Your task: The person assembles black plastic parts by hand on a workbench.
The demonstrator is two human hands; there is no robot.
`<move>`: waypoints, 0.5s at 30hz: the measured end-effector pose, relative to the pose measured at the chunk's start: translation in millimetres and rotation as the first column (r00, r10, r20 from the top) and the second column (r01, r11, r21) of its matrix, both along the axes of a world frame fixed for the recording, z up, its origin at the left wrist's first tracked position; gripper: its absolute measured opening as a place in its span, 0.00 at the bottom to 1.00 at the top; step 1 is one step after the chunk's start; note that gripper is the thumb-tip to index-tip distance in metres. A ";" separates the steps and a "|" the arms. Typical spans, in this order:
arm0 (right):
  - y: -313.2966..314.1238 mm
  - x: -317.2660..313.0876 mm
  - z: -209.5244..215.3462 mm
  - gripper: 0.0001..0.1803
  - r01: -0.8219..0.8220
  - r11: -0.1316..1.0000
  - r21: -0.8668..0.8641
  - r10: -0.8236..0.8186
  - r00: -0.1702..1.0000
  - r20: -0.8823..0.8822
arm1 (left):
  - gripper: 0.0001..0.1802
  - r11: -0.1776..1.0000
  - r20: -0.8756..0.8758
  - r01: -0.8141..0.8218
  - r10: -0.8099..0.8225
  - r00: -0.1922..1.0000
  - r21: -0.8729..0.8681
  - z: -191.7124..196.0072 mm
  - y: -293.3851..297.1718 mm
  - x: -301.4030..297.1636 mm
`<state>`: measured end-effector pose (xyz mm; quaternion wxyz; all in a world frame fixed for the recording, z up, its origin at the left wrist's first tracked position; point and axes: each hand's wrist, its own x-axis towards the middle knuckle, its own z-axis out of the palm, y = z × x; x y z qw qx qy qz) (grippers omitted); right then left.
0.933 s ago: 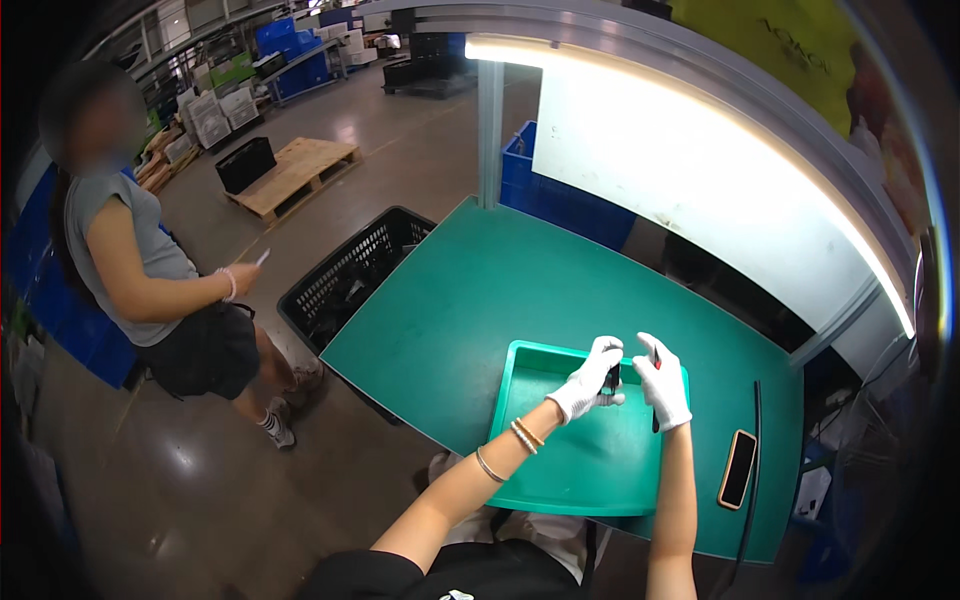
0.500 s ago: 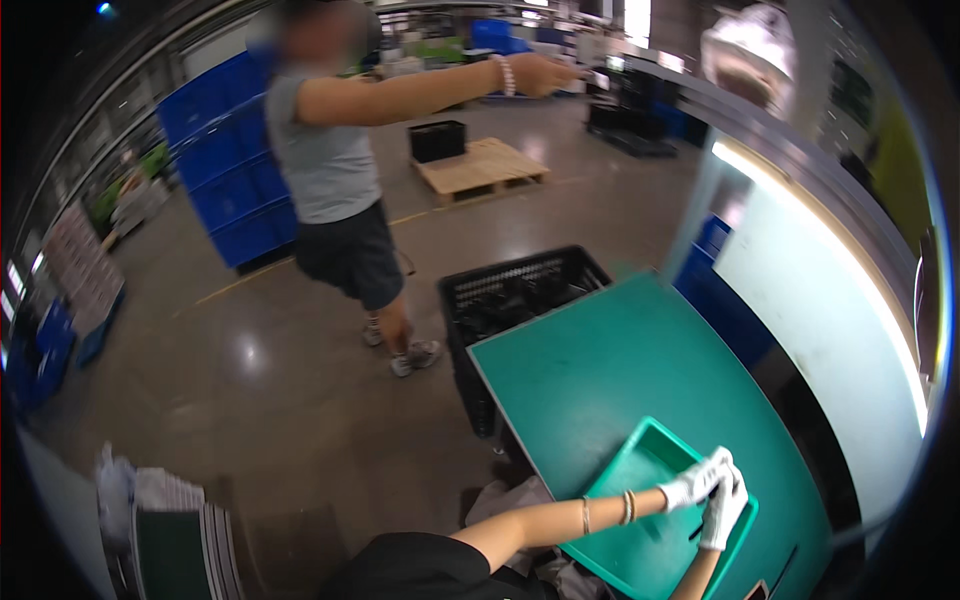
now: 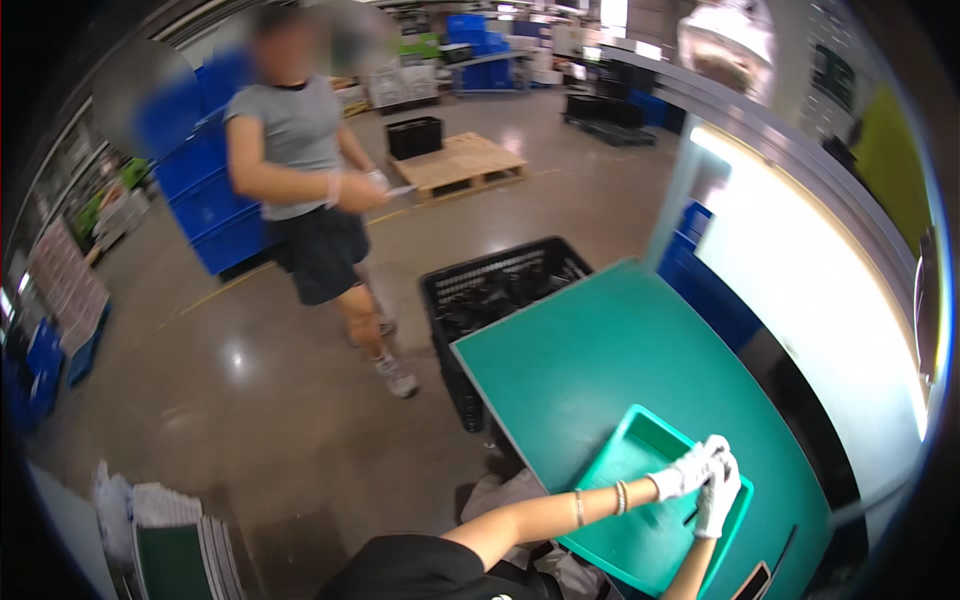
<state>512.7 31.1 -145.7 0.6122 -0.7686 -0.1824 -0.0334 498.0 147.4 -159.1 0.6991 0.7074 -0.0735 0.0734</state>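
Left hand in a white fabric glove (image 3: 688, 474) and right hand in a matching white glove (image 3: 716, 494) meet over a shallow rectangular green plastic tray (image 3: 634, 432)

The two hands are together above the right part of the tray, fingers bent and overlapping; what lies between them is hidden, so whether either is closed on anything cannot be told. A small, slim dark piece (image 3: 690, 518) shows at the left edge of the right hand, over the tray; the tray rests on the near part of a flat green-topped table (image 3: 550, 350). To the right of the tray, at the near edge of view, are a dark-screened phone with a light rim (image 3: 752, 582) and a thin black rod (image 3: 790, 548); beyond the table's left edge stands a black perforated plastic crate (image 3: 455, 390) holding dark items. Farther left, a person in a grey short-sleeved top (image 3: 300, 150) holds a thin pale item (image 3: 401, 190); a pale wooden pallet (image 3: 475, 162) lies on the floor beyond.
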 end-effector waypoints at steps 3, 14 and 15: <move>17.4 2.6 -10.6 0.19 0.003 1.000 0.000 -0.003 0.996 -0.087 | 0.22 0.999 0.078 -0.035 0.037 0.996 -0.031 -19.3 17.4 3.9; 33.3 -28.9 27.5 0.16 0.073 0.982 0.174 -0.035 0.977 -0.210 | 0.26 0.997 -0.040 0.080 -0.081 0.996 -0.019 10.4 28.2 -16.9; 34.1 -27.8 26.8 0.16 0.057 0.983 0.174 -0.019 0.977 -0.213 | 0.26 0.998 -0.043 0.064 -0.064 0.997 -0.020 13.7 28.0 -16.6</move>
